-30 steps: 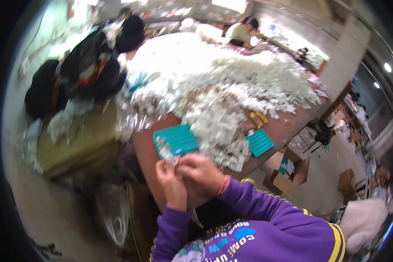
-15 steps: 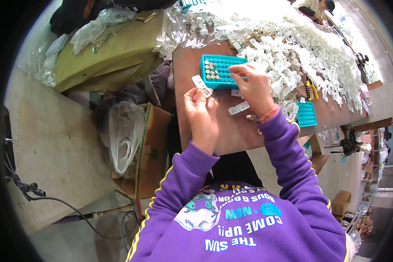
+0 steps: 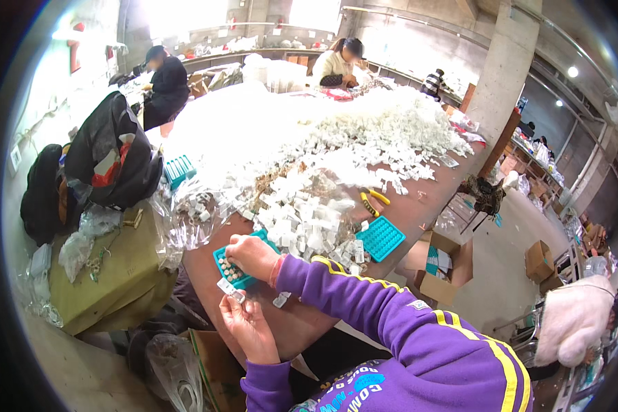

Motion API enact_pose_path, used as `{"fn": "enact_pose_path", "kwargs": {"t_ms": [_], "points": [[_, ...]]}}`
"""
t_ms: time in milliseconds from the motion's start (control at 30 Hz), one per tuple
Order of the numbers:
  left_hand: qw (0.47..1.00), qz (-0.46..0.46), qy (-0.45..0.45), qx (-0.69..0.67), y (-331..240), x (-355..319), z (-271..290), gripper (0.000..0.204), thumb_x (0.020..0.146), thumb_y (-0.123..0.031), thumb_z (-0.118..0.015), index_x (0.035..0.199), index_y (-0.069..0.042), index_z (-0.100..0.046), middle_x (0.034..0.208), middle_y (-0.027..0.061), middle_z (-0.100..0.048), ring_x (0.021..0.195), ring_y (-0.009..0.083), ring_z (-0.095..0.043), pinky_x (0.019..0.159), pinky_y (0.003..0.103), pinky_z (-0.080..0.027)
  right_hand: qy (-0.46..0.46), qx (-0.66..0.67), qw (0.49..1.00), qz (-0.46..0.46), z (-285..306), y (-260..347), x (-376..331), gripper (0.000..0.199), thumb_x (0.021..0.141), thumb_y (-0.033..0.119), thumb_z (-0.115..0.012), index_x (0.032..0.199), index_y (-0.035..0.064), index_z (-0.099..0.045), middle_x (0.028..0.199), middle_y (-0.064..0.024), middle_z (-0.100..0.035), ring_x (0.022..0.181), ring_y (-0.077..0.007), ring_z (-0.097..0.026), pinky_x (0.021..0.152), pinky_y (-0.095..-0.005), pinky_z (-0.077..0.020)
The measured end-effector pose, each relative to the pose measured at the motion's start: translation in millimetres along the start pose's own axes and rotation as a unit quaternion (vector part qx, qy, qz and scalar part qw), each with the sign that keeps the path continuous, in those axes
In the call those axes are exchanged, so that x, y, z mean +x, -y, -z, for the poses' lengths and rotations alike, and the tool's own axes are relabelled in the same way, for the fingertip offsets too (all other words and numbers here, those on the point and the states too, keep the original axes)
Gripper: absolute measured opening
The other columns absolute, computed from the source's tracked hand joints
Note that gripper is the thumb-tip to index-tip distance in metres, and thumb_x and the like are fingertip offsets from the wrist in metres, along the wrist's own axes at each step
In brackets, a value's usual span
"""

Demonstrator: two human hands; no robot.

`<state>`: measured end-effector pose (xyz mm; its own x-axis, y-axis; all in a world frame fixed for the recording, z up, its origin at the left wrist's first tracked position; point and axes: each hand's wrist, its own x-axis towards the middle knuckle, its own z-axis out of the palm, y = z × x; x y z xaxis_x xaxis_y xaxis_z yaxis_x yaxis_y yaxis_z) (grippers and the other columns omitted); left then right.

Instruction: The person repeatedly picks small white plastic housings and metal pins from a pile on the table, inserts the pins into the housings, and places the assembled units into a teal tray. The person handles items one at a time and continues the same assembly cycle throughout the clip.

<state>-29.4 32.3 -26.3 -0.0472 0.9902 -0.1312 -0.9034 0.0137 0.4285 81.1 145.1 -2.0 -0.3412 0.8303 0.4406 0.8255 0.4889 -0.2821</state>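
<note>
My left hand (image 3: 248, 331) pinches a small white plastic box (image 3: 229, 289) near its fingertips, with a clear part at its lower end. Just beyond it lies a teal tray (image 3: 261, 235) with rows of round pockets. Several small round gold-and-white pieces (image 3: 232, 272) fill the pockets at the tray's left end. Over that end, my right hand (image 3: 254, 257) reaches down with its fingers drawn together among the pieces. Whatever its fingertips grip is too small and hidden to make out. Another small white box (image 3: 281, 299) lies on the table below my right wrist.
A large heap of small white boxes (image 3: 309, 213) covers the table beyond the tray. Yellow-handled pliers (image 3: 372, 204) and a second teal tray (image 3: 380, 239) lie right of it. An open carton (image 3: 438, 288) stands on the floor. Other people sit at the far side.
The view has swung up and to the right, showing more of the room. My right hand has come down to the filled end of the tray; my left still holds the white box.
</note>
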Motion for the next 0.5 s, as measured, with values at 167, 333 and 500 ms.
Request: {"fn": "enact_pose_path", "kwargs": {"t_ms": [167,333,500], "points": [[1.000,-0.006,-0.005,0.004,2.8,1.8,4.3,0.011,0.099,-0.016,-0.050,0.106,-0.007,-0.048,0.091,0.0024,-0.056,0.064,0.0067,-0.043,0.060,0.022,-0.040,0.000,0.067,0.998,0.007,2.9,-6.7,2.9,0.008,0.077,0.013,-0.067,0.083,0.0074,-0.069,0.085,-0.0107,-0.060,0.079,-0.0308,-0.063,0.072,-0.0397,-0.0511],[1.000,-0.009,-0.020,0.012,1.6,0.7,-0.9,0.013,0.099,-0.017,-0.051,0.107,-0.007,-0.048,0.091,0.0028,-0.056,0.068,0.0073,-0.047,0.063,0.022,-0.042,0.002,0.050,0.999,0.015,5.4,-5.7,3.3,0.009,0.076,0.013,-0.067,0.083,0.0069,-0.067,0.085,-0.0104,-0.060,0.080,-0.0306,-0.063,0.071,-0.0390,-0.0513],[0.999,-0.009,-0.029,0.025,0.4,-2.5,-4.6,0.012,0.098,-0.017,-0.052,0.107,-0.008,-0.049,0.090,0.0020,-0.057,0.069,0.0074,-0.049,0.066,0.023,-0.044,-0.040,-0.085,0.992,0.089,6.6,-2.9,-1.9,0.011,0.074,0.011,-0.063,0.084,0.0049,-0.063,0.085,-0.0094,-0.058,0.082,-0.0279,-0.063,0.071,-0.0368,-0.0517]]}}
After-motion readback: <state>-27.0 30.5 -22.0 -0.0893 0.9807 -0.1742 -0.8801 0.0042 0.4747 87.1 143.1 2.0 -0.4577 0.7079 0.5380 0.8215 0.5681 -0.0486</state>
